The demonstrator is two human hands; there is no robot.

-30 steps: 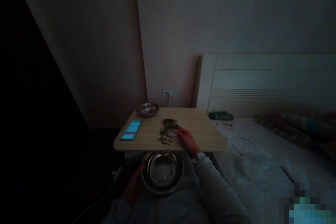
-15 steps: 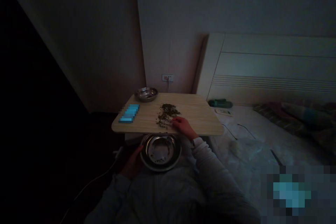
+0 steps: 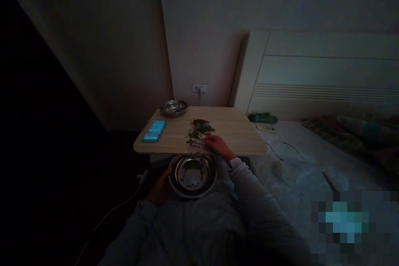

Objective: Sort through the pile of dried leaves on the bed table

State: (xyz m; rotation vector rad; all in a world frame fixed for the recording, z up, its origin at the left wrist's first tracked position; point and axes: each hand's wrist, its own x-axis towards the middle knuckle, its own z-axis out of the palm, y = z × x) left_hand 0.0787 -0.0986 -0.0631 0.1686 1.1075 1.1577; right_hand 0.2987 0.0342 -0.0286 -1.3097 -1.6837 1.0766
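A loose heap of small dark green-brown bits (image 3: 200, 126), perhaps seeds or dried leaves, lies on the light wooden table (image 3: 237, 129). My right hand (image 3: 216, 144) is at the heap's near side, fingers closed in a pinch. Something pale or clear seems to show by the fingertips, but I cannot make out what it is. Below the table's near edge, my left hand (image 3: 162, 185) grips the left rim of a shiny metal bowl (image 3: 192, 193). A few dark bits dot the bowl's inside. The bowl's far rim passes under the table edge.
Another metal bowl (image 3: 173, 109) stands at the table's back left corner. A phone with a lit, blurred screen (image 3: 155, 131) lies at the left. On the bed at right are a green bottle (image 3: 263, 118) and a pale device (image 3: 266, 128). A white cable (image 3: 115, 208) trails at left.
The view has tipped down slightly, so the table and bowls appear a little higher. My right hand stays by the near bits, and my left hand keeps its grip on the bowl.
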